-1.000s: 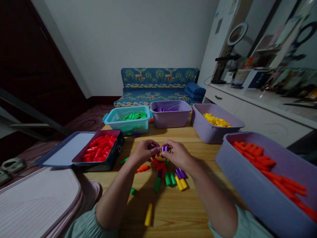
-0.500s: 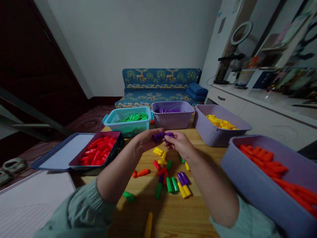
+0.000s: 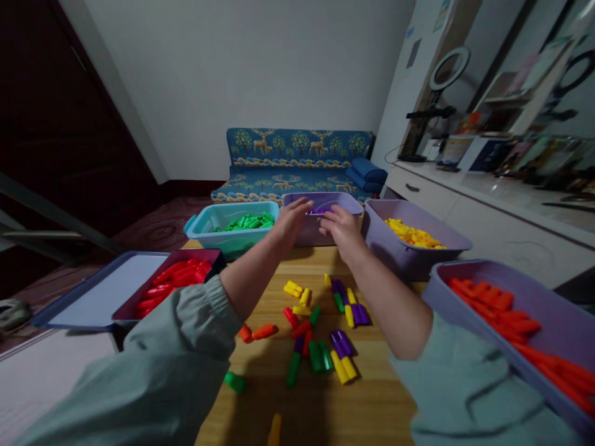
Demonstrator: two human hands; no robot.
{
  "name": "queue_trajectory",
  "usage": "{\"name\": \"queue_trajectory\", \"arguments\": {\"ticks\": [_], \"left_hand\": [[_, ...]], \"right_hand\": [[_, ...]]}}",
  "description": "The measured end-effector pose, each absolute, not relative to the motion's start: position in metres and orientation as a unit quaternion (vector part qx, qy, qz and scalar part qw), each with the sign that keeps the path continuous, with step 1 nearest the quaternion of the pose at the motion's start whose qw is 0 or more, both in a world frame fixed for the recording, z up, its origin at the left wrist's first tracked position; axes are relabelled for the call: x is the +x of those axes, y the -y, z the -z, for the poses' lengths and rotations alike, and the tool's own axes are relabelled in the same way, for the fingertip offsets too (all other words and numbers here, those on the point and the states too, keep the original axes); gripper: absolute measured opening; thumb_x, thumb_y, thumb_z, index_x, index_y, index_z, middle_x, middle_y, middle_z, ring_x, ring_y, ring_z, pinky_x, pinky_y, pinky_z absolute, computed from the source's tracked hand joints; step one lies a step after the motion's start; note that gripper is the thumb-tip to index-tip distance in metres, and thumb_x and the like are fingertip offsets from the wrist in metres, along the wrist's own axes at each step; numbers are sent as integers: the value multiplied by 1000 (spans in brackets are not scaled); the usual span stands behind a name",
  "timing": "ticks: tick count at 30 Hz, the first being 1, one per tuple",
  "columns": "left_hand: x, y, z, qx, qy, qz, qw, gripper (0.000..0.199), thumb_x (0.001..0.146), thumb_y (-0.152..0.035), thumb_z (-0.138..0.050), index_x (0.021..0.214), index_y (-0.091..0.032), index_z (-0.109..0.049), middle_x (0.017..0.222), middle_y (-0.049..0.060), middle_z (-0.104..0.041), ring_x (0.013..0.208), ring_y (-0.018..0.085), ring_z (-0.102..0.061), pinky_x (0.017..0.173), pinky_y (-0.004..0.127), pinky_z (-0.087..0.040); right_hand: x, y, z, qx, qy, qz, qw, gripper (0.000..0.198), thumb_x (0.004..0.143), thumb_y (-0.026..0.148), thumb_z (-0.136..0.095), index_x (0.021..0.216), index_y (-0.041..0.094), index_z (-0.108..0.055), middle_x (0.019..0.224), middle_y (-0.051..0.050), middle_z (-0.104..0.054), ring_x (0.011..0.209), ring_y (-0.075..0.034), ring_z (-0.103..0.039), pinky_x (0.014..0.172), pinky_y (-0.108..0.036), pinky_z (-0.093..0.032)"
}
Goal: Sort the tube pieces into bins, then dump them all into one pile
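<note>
At the front of the lilac bin [image 3: 307,234] holding purple pieces [image 3: 320,211], both my hands are raised with nothing seen in them. My left hand [image 3: 292,222] reaches over its left part, fingers stretched out. My right hand [image 3: 343,229] is on its right side, fingers apart and slightly bent. Below them on the wooden table [image 3: 367,396] lie bullet-shaped plastic pieces, some joined end to end: purple-and-yellow pairs [image 3: 343,354], a green pair [image 3: 320,357], yellow pieces [image 3: 294,288] and orange pieces [image 3: 264,331].
A turquoise bin [image 3: 204,232] of green pieces stands left of the lilac bin. To the right are a bin [image 3: 390,248] of yellow pieces and a bin [image 3: 446,297] of orange ones. An open box [image 3: 127,310] of red pieces is at left; a patterned sofa [image 3: 297,179] stands behind.
Both hands have moved forward from above the table to the lilac bin and spread apart. The purple pieces they held are no longer in them.
</note>
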State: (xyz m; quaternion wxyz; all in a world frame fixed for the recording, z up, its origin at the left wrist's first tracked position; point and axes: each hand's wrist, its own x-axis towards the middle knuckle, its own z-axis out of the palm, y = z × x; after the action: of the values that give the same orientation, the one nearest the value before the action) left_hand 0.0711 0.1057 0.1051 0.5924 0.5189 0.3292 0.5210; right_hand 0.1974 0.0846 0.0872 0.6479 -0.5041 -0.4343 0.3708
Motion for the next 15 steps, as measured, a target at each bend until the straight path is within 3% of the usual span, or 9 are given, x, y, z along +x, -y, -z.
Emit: {"name": "queue_trajectory", "arguments": {"ticks": [2,6,10,15], "left_hand": [[56,-83,-85,535,-342,-495,593,52,69,-37,-71,116,-16,-62,113,9,-65,110,24,-56,93,36,-43],[25,-43,-53,611,-409,-420,533,42,67,-34,-74,103,-12,-69,105,11,-71,99,24,-62,92,37,-45],[9,-17,-29,683,-448,-373,440,35,74,-29,-68,106,-15,-70,113,12,-69,107,27,-61,94,40,-46],[11,-2,-7,758,-442,-349,330,40,74,-14,-62,114,-16,-67,119,13,-64,113,26,-57,101,41,-42]], "right_hand": [[202,-59,-68,-536,493,-327,603,41,69,17,-63,109,15,-60,112,-11,-66,92,-18,-65,85,-37,-52],[217,-18,-42,-623,615,-190,445,23,75,17,-59,95,16,-69,99,-7,-71,92,-19,-64,91,-37,-48],[224,2,-24,-654,699,-101,272,42,74,10,-59,115,15,-66,121,-11,-64,116,-23,-55,104,-37,-37],[219,11,-4,-655,724,-75,204,46,79,9,-54,124,15,-62,128,-12,-60,120,-25,-51,104,-36,-36]]}}
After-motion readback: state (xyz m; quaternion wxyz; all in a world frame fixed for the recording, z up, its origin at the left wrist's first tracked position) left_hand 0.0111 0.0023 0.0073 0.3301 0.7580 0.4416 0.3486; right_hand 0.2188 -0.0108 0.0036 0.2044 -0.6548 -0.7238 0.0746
